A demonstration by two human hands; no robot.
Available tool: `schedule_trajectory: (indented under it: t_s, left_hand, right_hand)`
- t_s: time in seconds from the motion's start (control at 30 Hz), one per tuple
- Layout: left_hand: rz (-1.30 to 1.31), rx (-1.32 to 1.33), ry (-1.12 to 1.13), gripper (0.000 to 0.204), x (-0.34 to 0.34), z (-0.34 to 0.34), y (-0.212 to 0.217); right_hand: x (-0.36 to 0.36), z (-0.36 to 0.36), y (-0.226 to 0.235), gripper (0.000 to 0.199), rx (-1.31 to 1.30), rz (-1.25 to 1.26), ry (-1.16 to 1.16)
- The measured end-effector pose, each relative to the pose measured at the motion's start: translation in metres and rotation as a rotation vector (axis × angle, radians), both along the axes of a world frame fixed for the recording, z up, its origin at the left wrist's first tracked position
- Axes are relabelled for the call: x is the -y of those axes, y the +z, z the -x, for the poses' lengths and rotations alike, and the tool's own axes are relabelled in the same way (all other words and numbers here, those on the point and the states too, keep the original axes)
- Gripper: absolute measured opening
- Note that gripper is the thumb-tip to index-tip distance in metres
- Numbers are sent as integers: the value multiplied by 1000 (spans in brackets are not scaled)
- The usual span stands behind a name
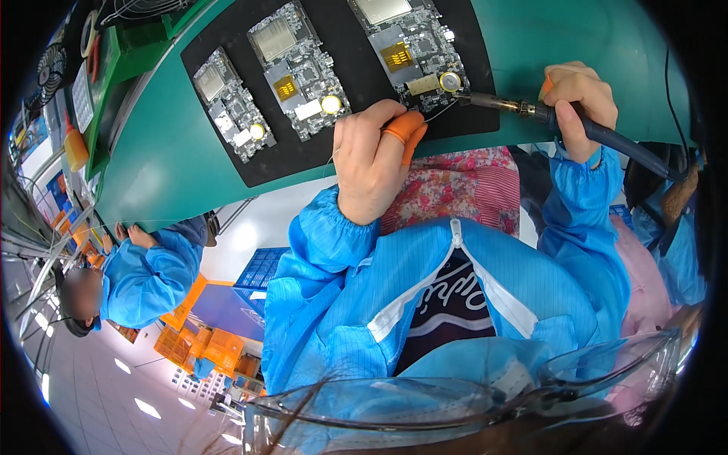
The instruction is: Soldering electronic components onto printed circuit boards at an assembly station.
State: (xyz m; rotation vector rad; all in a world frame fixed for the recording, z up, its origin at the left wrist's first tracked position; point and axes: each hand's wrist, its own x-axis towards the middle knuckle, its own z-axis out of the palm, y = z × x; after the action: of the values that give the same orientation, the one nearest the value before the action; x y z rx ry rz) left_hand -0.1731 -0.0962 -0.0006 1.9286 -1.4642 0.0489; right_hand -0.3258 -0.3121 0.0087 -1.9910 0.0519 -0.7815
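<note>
The right hand [580, 102] grips a dark-handled soldering iron [531, 111], its tip at the nearest green circuit board [413, 49] on a black mat [303, 155] across the green desk [167, 159]; the left hand [371, 163], orange-capped fingers pinched on thin wire [440, 112], rests beside it.

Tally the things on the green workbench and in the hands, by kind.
Grey-green circuit boards with gold coin cells: 3
Black rectangular mat: 1
Dark-handled soldering iron, in the right hand: 1
Thin solder wire, in the left hand: 1
Total: 6

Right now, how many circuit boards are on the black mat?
3: a left circuit board, a middle one, and a right one by the soldering iron, cut off at the picture's top.
</note>
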Motion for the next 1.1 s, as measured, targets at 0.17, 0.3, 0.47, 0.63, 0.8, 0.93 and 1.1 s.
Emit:
schedule_trajectory:
  t_s: [0.17, 0.3, 0.47, 0.63, 0.8, 0.93, 1.1]
  left_hand:
    - [3, 5, 17, 24, 3, -1, -1]
    - [-19, 30, 5, 23, 5, -1, -1]
    - [-1, 16, -6, 24, 7, -1, -3]
    - [9, 24, -52, 25, 16, -1, 0]
    - [-52, 3, -77, 23, 19, 1, 3]
    - [50, 22, 142, 25, -14, -15, 10]
    - [32, -272, 800, 28, -83, -84, 19]
  right_hand:
    - [2, -1, 1, 17, 4, 76, -7]
    - [2, -2, 1, 18, -30, 57, 27]
    - [3, -3, 0, 18, -22, 68, 44]
    - [5, -3, -1, 17, -1, 61, 65]
    - [6, 0, -1, 17, -10, 67, 58]
    - [8, 13, 0, 19, -1, 8, -21]
    - [15, 23, -7, 21, 73, -163, -43]
